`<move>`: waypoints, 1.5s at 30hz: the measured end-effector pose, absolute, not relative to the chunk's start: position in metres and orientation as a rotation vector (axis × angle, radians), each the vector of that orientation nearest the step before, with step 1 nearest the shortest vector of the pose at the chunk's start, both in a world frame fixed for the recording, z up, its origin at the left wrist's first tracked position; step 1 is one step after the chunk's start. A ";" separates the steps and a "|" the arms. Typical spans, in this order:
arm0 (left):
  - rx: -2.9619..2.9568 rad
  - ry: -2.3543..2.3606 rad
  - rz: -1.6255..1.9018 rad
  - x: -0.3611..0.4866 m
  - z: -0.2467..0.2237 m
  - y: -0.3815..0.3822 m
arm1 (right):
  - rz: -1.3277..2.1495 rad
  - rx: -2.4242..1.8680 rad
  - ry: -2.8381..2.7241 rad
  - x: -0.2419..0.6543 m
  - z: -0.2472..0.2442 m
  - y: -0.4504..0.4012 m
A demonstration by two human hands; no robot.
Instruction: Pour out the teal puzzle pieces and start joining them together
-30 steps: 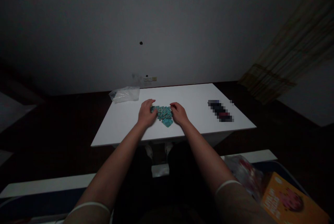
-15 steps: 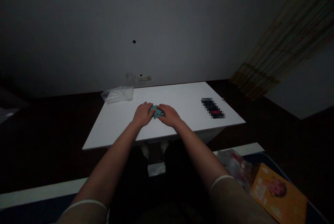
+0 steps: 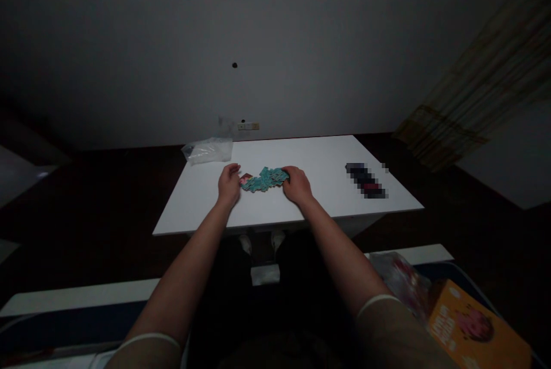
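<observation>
A loose pile of teal puzzle pieces (image 3: 264, 179) lies spread sideways on the white table (image 3: 318, 154), with a pink and dark patch at its left end. My left hand (image 3: 229, 185) rests on its side at that left end, fingers curled but apart, holding nothing visible. At the right end, my right hand (image 3: 298, 184) curves round the edge of the pile, its fingertips against the teal pieces; its thumb is partly hidden.
A clear plastic bag (image 3: 209, 151) sits at the table's back left. A blurred dark object (image 3: 365, 181) lies on the right. Near my right arm are an orange puzzle box (image 3: 477, 326) and a crinkled clear bag (image 3: 400, 277).
My hands have moved apart, and the pieces that were bunched under them are now spread in a wider row between them. The view has shifted a little.
</observation>
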State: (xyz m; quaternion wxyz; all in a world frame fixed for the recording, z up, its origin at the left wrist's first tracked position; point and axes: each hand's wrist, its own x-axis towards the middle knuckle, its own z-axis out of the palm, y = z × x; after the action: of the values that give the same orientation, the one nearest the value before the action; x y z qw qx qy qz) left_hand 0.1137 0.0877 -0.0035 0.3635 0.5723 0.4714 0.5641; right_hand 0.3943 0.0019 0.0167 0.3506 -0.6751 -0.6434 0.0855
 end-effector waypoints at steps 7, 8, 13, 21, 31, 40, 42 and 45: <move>1.745 1.255 1.224 0.123 0.005 0.064 | 0.215 -1.813 -1.596 0.396 0.019 0.003; 1.775 1.255 1.200 0.123 0.007 0.063 | 0.216 -1.816 -1.595 0.396 0.019 0.003; 1.885 1.208 1.127 0.121 0.013 0.057 | 0.218 -1.824 -1.595 0.396 0.019 0.001; 2.066 1.105 0.996 0.123 0.021 0.044 | 0.213 -1.838 -1.583 0.394 0.020 0.002; 2.084 1.131 1.034 0.123 0.026 0.045 | 0.219 -1.799 -1.591 0.395 0.021 0.002; 1.977 1.196 1.112 0.123 0.026 0.046 | 0.216 -1.695 -1.843 0.390 0.020 -0.004; 1.943 1.215 1.131 0.124 0.024 0.048 | 0.204 -1.657 -1.936 0.388 0.021 -0.007; 1.890 1.247 1.177 0.124 0.022 0.051 | 0.195 -1.652 -1.964 0.386 0.022 -0.009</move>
State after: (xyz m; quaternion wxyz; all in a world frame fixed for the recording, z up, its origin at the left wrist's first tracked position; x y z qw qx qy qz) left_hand 0.1239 0.0511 0.0221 0.2905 0.7086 0.4676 0.4413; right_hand 0.3864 -0.0088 0.0222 0.2799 -0.6162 -0.7326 0.0726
